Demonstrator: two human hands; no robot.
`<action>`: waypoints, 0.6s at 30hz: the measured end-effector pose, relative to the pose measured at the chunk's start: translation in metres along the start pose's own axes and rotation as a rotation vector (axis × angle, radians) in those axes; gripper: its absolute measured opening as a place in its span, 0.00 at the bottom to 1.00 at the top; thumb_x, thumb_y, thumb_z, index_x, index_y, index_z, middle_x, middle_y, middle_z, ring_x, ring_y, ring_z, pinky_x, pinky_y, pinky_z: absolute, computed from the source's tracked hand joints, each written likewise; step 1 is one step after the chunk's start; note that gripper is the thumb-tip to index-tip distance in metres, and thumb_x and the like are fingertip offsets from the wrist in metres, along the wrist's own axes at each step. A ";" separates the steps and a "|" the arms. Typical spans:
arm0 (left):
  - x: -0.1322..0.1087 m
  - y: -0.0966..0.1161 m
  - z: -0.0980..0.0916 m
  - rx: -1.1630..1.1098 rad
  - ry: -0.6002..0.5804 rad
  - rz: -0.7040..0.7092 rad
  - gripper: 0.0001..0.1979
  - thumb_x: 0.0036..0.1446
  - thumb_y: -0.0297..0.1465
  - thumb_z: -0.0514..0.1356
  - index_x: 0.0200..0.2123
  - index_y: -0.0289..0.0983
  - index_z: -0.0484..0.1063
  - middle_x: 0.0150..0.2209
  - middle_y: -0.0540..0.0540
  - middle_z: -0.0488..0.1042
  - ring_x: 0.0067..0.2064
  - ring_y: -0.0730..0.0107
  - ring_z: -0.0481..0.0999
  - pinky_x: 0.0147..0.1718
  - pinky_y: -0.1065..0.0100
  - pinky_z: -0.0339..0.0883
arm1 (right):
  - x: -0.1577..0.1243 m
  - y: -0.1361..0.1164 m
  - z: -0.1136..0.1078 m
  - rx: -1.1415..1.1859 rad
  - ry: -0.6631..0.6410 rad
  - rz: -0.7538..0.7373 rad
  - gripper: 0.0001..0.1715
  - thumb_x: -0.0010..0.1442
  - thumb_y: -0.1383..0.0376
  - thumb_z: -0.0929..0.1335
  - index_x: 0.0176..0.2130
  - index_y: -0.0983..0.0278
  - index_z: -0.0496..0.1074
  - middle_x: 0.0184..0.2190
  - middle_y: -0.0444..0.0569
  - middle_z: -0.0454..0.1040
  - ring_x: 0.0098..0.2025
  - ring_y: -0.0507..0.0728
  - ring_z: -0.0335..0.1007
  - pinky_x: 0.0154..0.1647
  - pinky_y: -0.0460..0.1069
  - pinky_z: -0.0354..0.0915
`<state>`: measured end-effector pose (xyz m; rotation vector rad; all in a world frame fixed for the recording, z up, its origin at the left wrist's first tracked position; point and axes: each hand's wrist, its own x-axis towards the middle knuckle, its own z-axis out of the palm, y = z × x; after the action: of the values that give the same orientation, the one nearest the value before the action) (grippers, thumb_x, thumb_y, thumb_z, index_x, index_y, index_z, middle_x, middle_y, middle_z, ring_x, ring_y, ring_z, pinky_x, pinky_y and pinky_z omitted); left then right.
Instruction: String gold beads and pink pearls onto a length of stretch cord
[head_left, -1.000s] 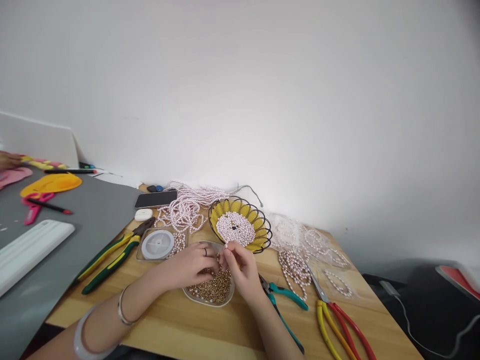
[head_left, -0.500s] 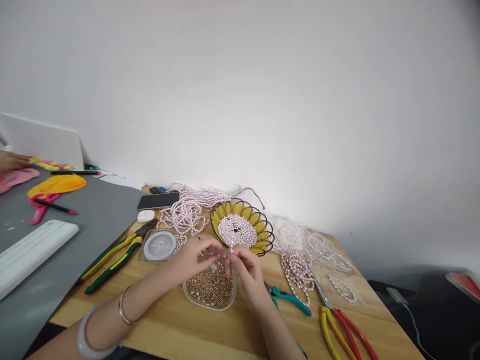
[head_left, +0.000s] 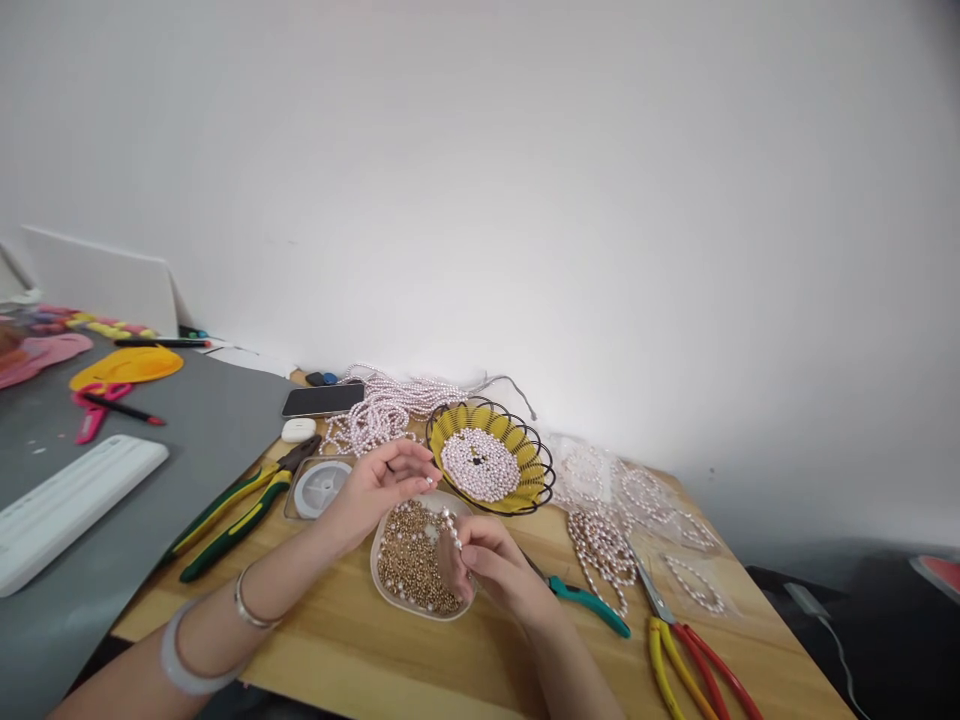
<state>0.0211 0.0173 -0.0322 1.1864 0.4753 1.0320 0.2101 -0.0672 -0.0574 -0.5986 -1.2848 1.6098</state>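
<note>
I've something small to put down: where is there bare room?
The wooden tabletop is bare nearer than the bead box, between left forearm and right forearm; another patch lies between right forearm and yellow handles. Along the wall it's crowded: phone, pink bead strands, yellow basket.

A wooden table (head_left: 345,640) carries everything around the bowl of gold beads (head_left: 412,609). Behind the bowl lie pink bead strands (head_left: 379,420) and a phone (head_left: 322,400), with a yellow basket (head_left: 531,458) behind and right. Left of it rest a boxed spool (head_left: 311,488) and green-yellow pliers (head_left: 247,517); right of it, teal-handled pliers (head_left: 589,602), a heaped strand (head_left: 598,545), bagged strands (head_left: 645,490) and red-and-yellow-handled scissors (head_left: 663,618).
</note>
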 end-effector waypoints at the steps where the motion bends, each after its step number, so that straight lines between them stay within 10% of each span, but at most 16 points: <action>1: 0.000 0.001 0.001 -0.010 0.000 0.001 0.15 0.51 0.31 0.75 0.41 0.37 0.79 0.36 0.47 0.82 0.39 0.72 0.81 0.40 0.74 0.75 | 0.000 0.000 0.000 -0.002 -0.004 0.015 0.20 0.64 0.53 0.72 0.28 0.63 0.70 0.19 0.40 0.67 0.21 0.51 0.60 0.27 0.47 0.57; 18: 0.001 0.003 0.001 -0.064 -0.006 0.006 0.17 0.51 0.31 0.75 0.44 0.39 0.78 0.35 0.49 0.80 0.38 0.75 0.78 0.40 0.75 0.75 | -0.001 -0.002 0.000 0.003 0.001 0.074 0.20 0.62 0.54 0.73 0.27 0.63 0.70 0.18 0.39 0.66 0.21 0.51 0.60 0.27 0.47 0.57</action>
<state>0.0209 0.0178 -0.0294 1.1340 0.4312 1.0415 0.2113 -0.0676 -0.0558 -0.6518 -1.2719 1.6712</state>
